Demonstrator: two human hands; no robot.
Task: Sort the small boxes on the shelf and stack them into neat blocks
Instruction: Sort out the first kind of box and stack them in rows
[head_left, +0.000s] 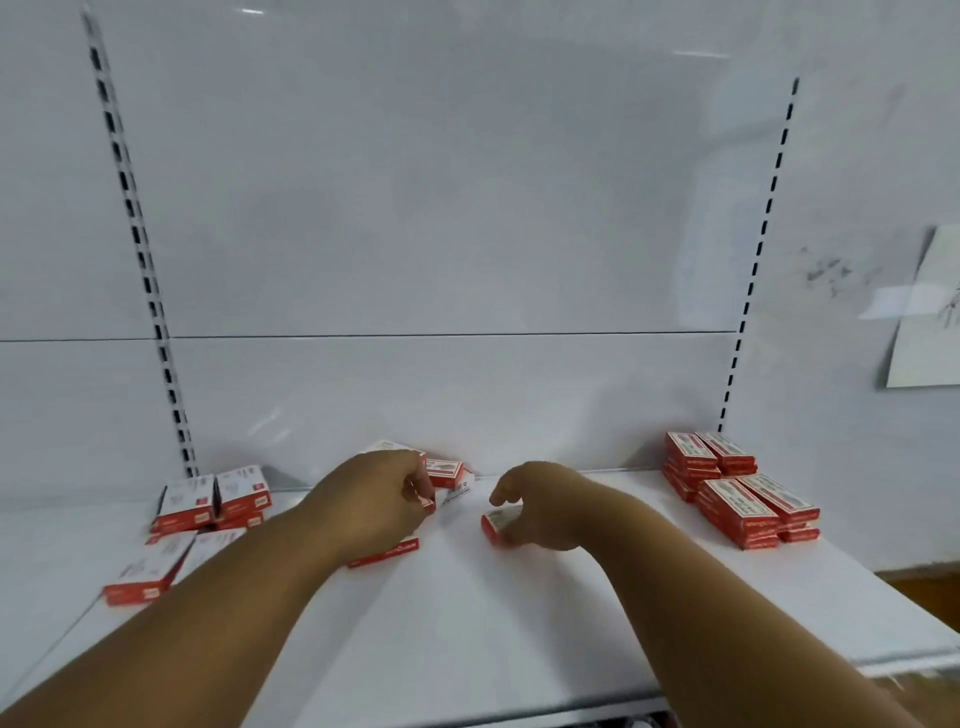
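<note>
Right hand (540, 512) grips a small red box (494, 526) mid-shelf (519, 623), left hand (376, 501) pinches another from the far loose pile (447, 475).

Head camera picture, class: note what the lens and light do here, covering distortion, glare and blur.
Head view: the wide lens bows the slotted uprights inward; soft glare streaks the white back panel; print on the red boxes is too blurred to read; the right hand casts almost no shadow on the shelf.

The left hand (382, 501) covers most of the loose boxes (447, 475) at the shelf's (467, 623) back edge; box print is blurred.
</note>
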